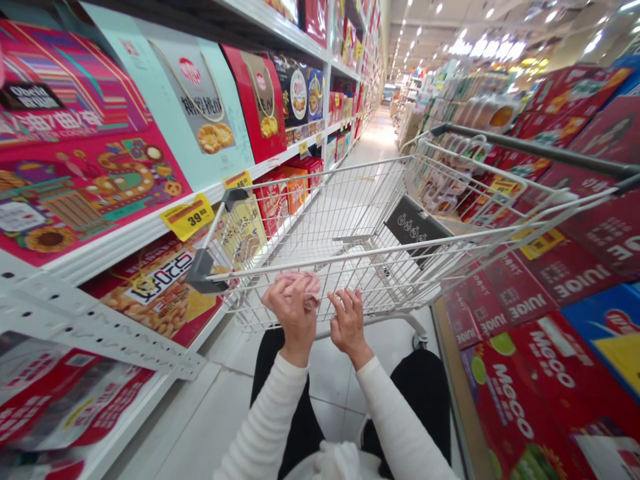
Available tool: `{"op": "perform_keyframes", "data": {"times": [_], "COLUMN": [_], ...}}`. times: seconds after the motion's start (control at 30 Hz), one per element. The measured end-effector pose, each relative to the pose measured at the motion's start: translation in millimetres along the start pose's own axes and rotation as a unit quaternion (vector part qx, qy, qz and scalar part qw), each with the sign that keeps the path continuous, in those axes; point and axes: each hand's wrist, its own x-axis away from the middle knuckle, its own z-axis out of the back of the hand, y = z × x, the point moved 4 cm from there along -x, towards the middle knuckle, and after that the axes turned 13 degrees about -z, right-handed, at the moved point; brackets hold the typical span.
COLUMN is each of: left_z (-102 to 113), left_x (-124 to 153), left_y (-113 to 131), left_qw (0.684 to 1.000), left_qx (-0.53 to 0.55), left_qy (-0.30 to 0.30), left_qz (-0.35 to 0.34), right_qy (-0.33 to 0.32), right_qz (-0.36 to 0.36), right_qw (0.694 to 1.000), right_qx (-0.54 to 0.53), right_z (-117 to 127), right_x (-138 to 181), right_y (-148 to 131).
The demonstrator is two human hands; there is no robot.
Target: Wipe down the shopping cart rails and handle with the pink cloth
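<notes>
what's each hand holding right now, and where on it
The left hand clutches a bunched pink cloth against the shopping cart rear wire wall. The right hand holds nothing, its fingers touching the wires.

Both arms reach forward in white ribbed sleeves, wrists close together. Left hand (295,308) is closed into a loose fist, knuckles up. Right hand (349,322) sits just beside it, fingers curled and slightly spread, back facing up.
</notes>
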Motion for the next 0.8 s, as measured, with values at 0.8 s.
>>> {"op": "perform_keyframes", "data": {"times": [0.8], "left_z": [27], "left_x": [-38], "left_y": [-25], "left_qw": [0.994], "left_qx": [-0.002], "left_qy": [0.103], "left_qz": [0.021], "right_qy": [0.107], "right_qz": [0.074], "right_qw": [0.991], "right_qx": [0.031], "right_z": [73], "right_x": [-110], "right_y": [-71]}}
